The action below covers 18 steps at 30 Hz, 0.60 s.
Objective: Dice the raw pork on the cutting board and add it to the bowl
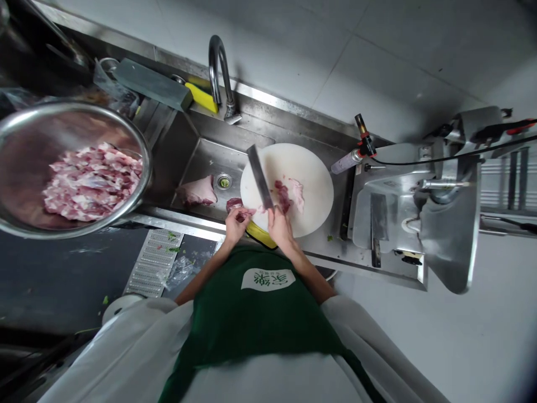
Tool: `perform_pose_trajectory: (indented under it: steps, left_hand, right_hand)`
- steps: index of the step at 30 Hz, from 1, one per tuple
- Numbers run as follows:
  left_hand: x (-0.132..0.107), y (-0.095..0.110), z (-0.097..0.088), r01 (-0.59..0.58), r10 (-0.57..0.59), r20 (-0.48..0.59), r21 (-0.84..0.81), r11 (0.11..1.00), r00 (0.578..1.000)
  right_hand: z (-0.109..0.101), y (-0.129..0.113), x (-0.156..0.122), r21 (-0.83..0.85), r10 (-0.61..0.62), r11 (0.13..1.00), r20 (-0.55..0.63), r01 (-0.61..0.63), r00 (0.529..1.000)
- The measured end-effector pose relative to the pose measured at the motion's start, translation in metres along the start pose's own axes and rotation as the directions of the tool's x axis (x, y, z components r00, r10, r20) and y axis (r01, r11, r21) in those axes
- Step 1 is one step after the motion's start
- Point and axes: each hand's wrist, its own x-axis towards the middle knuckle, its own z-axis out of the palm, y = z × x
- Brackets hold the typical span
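Note:
My right hand is closed round the handle of a cleaver, whose broad blade points away from me over a round white cutting board. Raw pink meat lies on the board just right of the blade. My left hand is closed on a small piece of raw meat at the board's near left edge. The board rests across a steel sink.
A large steel bowl of cut meat pieces stands at the left. Another lump of meat lies in the sink by the drain. A tap rises behind. A steel slicing machine and a second cleaver sit at the right.

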Motion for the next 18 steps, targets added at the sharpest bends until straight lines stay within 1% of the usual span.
perform_pose_trajectory:
  steps: [2, 4, 5, 7, 9, 11, 12, 13, 14, 15, 17, 18]
  left_hand:
    - [0.001, 0.003, -0.002, 0.007, -0.008, -0.033, -0.022, 1.0, 0.999]
    - [0.004, 0.008, -0.004, -0.005, 0.005, -0.07, -0.001, 1.0, 0.998]
    - [0.007, 0.011, -0.004, -0.01, 0.01, -0.078, 0.011, 1.0, 0.997]
    - [0.013, 0.019, 0.001, -0.009, 0.007, -0.051, -0.03, 1.0, 0.999]
    - [0.02, 0.027, 0.01, -0.031, 0.034, 0.031, -0.096, 0.995, 0.999]
    - [0.026, 0.034, 0.02, -0.1, 0.106, 0.094, -0.07, 0.993, 0.99]
    - [0.028, 0.037, 0.022, -0.142, 0.142, 0.088, -0.012, 0.99, 0.986]
    - [0.03, 0.039, 0.022, -0.171, 0.168, 0.05, 0.058, 0.984, 0.985]
    - [0.031, 0.04, 0.02, -0.179, 0.182, -0.017, 0.121, 0.976, 0.983]
    - [0.031, 0.04, 0.016, -0.167, 0.186, -0.108, 0.167, 0.972, 0.977]
    - [0.029, 0.039, 0.003, -0.124, 0.183, -0.285, 0.21, 0.97, 0.941]
    - [0.027, 0.039, -0.003, -0.113, 0.186, -0.342, 0.223, 0.968, 0.921]
  right_hand:
    - [0.014, -0.004, 0.0, -0.017, 0.002, 1.0, 0.107, 0.0, 0.994]
    - [0.021, 0.006, 0.001, -0.024, 0.015, 1.0, 0.164, -0.011, 0.986]
    - [0.021, 0.016, 0.002, -0.025, 0.029, 0.999, 0.169, -0.025, 0.985]
    - [0.014, 0.039, 0.002, -0.038, 0.078, 0.997, 0.15, -0.073, 0.986]
    - [0.001, 0.06, 0.0, -0.063, 0.137, 0.989, 0.113, -0.131, 0.984]
    - [-0.014, 0.071, -0.005, -0.079, 0.174, 0.983, 0.078, -0.167, 0.982]
    - [-0.021, 0.072, -0.008, -0.08, 0.178, 0.982, 0.067, -0.173, 0.982]
    - [-0.027, 0.07, -0.011, -0.078, 0.174, 0.982, 0.054, -0.17, 0.983]
    - [-0.031, 0.064, -0.014, -0.074, 0.162, 0.984, 0.038, -0.159, 0.986]
    - [-0.034, 0.057, -0.016, -0.068, 0.143, 0.988, 0.016, -0.142, 0.99]
    - [-0.033, 0.038, -0.018, -0.053, 0.094, 0.994, -0.044, -0.096, 0.995]
    - [-0.029, 0.027, -0.017, -0.046, 0.066, 0.997, -0.068, -0.069, 0.996]
